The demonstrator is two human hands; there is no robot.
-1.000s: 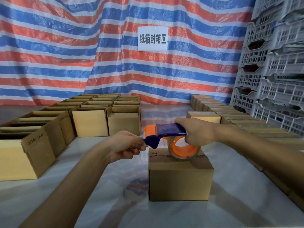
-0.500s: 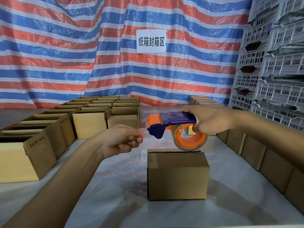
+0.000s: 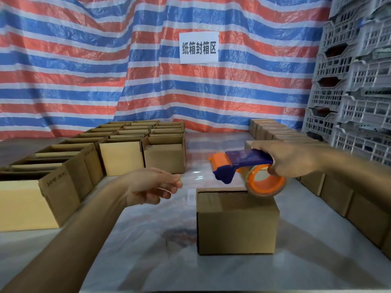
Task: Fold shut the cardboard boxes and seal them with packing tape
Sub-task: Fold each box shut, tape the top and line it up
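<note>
Gripping the tape dispenser by its blue handle, the right hand held it in the air, the orange tape roll hanging beneath the knuckles. The left hand, level with the dispenser's nose and a little apart from it, had its fingers loosely curled, thumb against forefinger. Whether a clear tape end lay pinched there could not be told.

Directly below the right hand stood the closed box, flaps folded flat, the roll just above its far top edge. Contact was not confirmed.

Beyond the left hand, open boxes stood in rows on the bench, neither folded nor sealed. Outboard of the right hand ran a row of shut boxes.

Judgement: this box was folded and its taping was barely begun, if at all. Much of the batch was outstanding.
</note>
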